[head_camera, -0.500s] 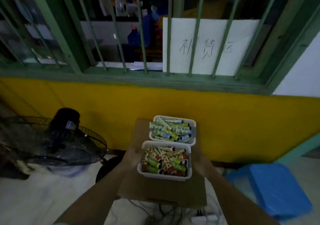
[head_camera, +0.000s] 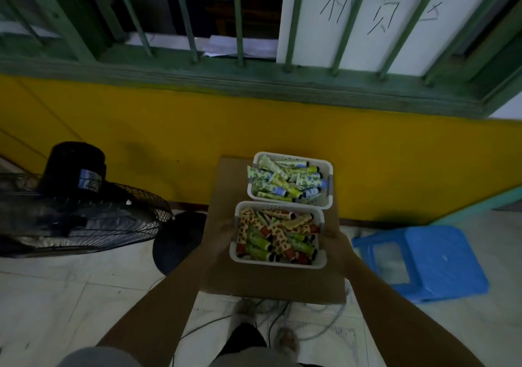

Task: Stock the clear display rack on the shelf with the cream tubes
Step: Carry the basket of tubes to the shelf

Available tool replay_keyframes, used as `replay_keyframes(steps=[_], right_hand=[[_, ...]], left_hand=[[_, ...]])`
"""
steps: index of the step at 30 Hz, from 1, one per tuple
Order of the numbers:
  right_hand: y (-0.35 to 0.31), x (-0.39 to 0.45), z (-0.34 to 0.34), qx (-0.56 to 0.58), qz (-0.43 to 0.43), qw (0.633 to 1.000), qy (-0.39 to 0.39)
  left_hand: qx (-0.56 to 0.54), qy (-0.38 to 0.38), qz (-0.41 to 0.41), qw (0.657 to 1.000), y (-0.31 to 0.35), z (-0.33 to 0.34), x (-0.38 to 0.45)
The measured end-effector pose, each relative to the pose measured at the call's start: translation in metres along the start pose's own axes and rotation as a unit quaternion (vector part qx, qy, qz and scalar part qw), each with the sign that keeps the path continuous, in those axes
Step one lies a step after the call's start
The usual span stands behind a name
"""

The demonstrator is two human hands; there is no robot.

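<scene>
Left hand: your left hand [head_camera: 223,232] is on the left short side of the near basket [head_camera: 278,262], fingers wrapped on its rim, gripping it.
Right hand: your right hand [head_camera: 334,238] grips the right side of the same basket, fingers curled at the rim; detail is blurred in the dim light.
Near basket: white, full of cream tubes [head_camera: 275,235] with orange-spotted and green wrappers, lying jumbled, dark caps pointing all ways. It sits over the cardboard box [head_camera: 271,284]; you cannot tell if it is resting on it or lifted.
Far basket: a second white basket [head_camera: 292,201] just beyond, touching or almost touching the near one, holding pale green and blue tubes [head_camera: 285,181].
Box: brown, flat top, against the yellow wall [head_camera: 169,129], both baskets toward its right half.
Left of box: black fan [head_camera: 76,197] tilted over on the floor.
Right of box: blue plastic stool [head_camera: 423,259] on the tiles.
Near floor: loose cables [head_camera: 271,318] under the box's near edge.
Far: green window bars [head_camera: 240,19] with a white paper sign [head_camera: 375,19] behind them, handwritten.
Rack: not in view.
</scene>
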State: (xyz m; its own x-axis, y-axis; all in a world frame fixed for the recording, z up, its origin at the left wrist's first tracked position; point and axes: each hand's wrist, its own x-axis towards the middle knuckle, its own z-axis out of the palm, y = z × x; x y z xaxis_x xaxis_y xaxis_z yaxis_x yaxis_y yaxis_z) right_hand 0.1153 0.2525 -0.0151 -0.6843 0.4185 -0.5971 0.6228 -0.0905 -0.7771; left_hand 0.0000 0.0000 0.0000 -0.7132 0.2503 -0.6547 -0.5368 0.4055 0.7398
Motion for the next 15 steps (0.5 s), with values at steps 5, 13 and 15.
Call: replay_keyframes(steps=[5, 13, 15], right_hand=[[0.008, 0.006, 0.007, 0.025, 0.068, 0.995, 0.071], [0.010, 0.001, 0.012, 0.018, 0.113, 0.988, 0.105], [0.013, -0.011, 0.013, 0.026, 0.120, 0.984, 0.131]], left_hand=[[-0.003, -0.037, -0.046, 0.998, -0.014, -0.009, 0.032], [0.077, -0.064, -0.024, 0.995, -0.015, -0.014, 0.044], [0.093, -0.066, -0.014, 0.993, -0.011, -0.012, 0.041]])
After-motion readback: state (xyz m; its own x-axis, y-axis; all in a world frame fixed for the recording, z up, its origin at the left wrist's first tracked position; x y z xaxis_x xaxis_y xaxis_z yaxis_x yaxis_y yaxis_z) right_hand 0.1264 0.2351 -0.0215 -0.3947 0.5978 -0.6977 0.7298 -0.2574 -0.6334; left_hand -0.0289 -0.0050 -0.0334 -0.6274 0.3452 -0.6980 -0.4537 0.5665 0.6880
